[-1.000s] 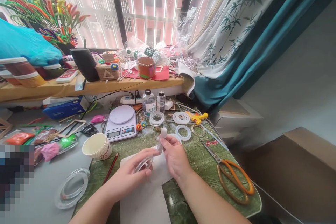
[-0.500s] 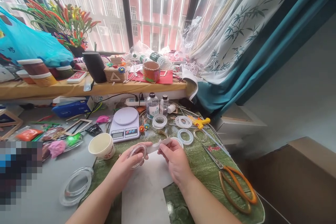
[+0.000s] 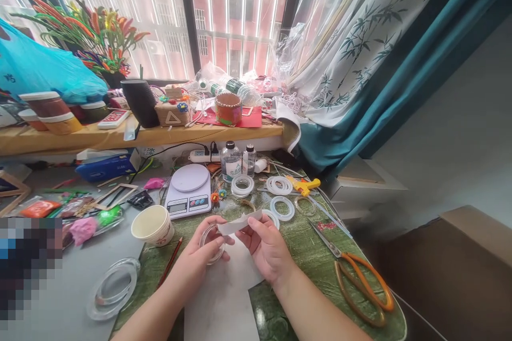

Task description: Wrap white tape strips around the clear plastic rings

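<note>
- One camera on the person's head, looking forward and down, close over the green mat (image 3: 320, 256).
- It faces the window (image 3: 236, 16) beyond.

A second ago the right hand (image 3: 267, 248) held the white strip (image 3: 239, 222) standing up. Now the strip lies flat across the middle of the frame. The left hand (image 3: 200, 261) has lifted the clear ring (image 3: 212, 242) and turned it more upright.
</note>
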{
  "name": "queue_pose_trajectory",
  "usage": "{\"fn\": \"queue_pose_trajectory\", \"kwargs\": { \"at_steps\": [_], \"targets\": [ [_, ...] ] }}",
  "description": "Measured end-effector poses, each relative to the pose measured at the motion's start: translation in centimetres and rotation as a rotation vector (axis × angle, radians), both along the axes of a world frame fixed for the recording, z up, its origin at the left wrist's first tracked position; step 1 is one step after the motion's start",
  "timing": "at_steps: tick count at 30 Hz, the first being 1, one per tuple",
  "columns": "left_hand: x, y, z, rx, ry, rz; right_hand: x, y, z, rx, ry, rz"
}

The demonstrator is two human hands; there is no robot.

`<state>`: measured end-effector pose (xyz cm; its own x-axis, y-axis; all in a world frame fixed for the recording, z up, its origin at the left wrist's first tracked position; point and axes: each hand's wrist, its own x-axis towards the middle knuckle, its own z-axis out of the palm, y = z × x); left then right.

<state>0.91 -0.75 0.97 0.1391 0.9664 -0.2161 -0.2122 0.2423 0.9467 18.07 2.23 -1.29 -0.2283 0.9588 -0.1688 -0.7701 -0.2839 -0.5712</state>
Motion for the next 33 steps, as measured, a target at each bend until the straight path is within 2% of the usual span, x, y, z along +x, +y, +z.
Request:
{"fn": "queue_pose_trajectory", "kwargs": {
  "at_steps": [4, 11, 16, 19, 21, 24, 30, 33],
  "targets": [
    [-0.1, 0.1, 0.5, -0.015, -0.078, 0.034, -0.1, 0.0, -0.2, 0.037, -0.014, 0.004],
    [-1.3, 0.8, 0.9, 0.024, -0.042, 0.081, 0.2, -0.4, 0.1, 0.188, -0.191, 0.152],
    [-1.9, 1.2, 0.9, 0.019, 0.011, 0.002, 0.9, -0.3, 0.7, 0.262, -0.366, 0.285],
    [-1.9, 1.2, 0.8, 0.034, 0.103, -0.050, 0.9, -0.4, 0.7, 0.268, -0.435, 0.477],
    [-1.9, 1.1, 0.7, 0.080, 0.205, -0.092, 0.6, -0.5, 0.5, 0.239, -0.434, 0.538],
    [-1.7, 0.8, 0.4, 0.160, 0.384, -0.139, -0.1, -0.7, 0.3, 0.197, -0.438, 0.557],
    [-1.5, 0.7, -0.6, 0.352, 0.554, -0.052, -0.4, -0.6, 0.1, 0.133, -0.427, 0.486],
    [-1.6, 0.7, -1.0, 0.464, 0.722, -0.109, -0.3, -0.5, 0.0, 0.082, -0.412, 0.498]
  ]
}}
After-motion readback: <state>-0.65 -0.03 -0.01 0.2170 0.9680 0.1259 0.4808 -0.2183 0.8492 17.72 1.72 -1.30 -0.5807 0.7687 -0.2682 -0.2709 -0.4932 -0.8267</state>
